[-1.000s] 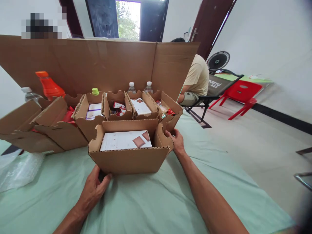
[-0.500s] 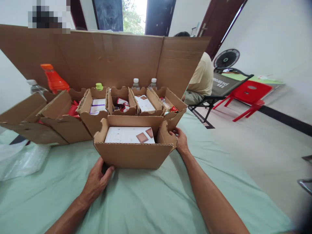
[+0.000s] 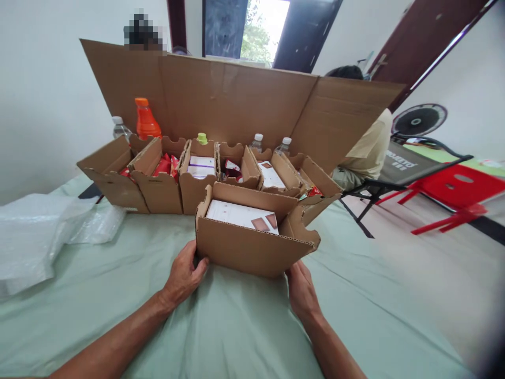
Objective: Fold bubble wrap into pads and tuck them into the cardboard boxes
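In front of me an open-topped cardboard bin (image 3: 244,250) sits on the green cloth, a white box with brown squares (image 3: 236,215) lying inside it. My left hand (image 3: 185,273) grips its lower left corner, thumb at the front and the other fingers partly hidden along the side. Low on the right end is my right hand (image 3: 302,287), its fingertips hidden behind and beneath the bin. Just behind stands a row of similar cardboard bins (image 3: 161,192), holding red packets (image 3: 163,166), white-and-purple boxes (image 3: 202,166) and another white box (image 3: 271,175).
A tall cardboard panel (image 3: 236,95) rises behind the row, with an orange bottle (image 3: 147,121) and clear bottles (image 3: 257,142) before it. Bubble wrap (image 3: 39,231) lies left. At right are a seated person (image 3: 371,147), a folding chair (image 3: 406,163) and a red stool (image 3: 457,192).
My view has swung left, so things appear farther right. The bin has turned slightly, and my right hand has gone from its upper right end down to its lower right corner.
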### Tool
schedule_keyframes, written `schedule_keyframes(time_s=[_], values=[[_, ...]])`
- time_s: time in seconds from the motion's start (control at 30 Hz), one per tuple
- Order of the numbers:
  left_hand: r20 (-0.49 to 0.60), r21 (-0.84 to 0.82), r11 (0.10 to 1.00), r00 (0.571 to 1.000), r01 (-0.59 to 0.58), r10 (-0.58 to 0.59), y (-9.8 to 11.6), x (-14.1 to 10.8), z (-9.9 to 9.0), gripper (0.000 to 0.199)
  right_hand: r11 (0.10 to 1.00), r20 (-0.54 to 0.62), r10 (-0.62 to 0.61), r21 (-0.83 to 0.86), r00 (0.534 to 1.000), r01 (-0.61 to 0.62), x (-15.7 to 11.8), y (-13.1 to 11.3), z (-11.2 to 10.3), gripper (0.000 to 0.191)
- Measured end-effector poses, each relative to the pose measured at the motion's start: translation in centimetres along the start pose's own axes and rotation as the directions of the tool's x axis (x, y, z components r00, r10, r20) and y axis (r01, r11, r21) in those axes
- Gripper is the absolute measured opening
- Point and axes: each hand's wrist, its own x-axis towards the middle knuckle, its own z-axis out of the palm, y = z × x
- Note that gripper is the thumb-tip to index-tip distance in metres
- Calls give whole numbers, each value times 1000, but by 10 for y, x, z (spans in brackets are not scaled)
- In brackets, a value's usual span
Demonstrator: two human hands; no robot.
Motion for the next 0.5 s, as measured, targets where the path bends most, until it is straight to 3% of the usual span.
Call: schedule_keyframes(time_s=[0.2,0.3,0.5], values=[[-173,-10,998,983,63,-63,-8,9,-9,39,997,51,-55,-60,997,58,26,-8,35,51],[-140,-22,996,986,84,-86,-9,13,-10,41,998,49,-51,-23,997,52,33,-1,39,52],[-71,69,996,996,58,-53,-11,20,-14,45,996,13,86,17,996,-86,36,30,24,55]])
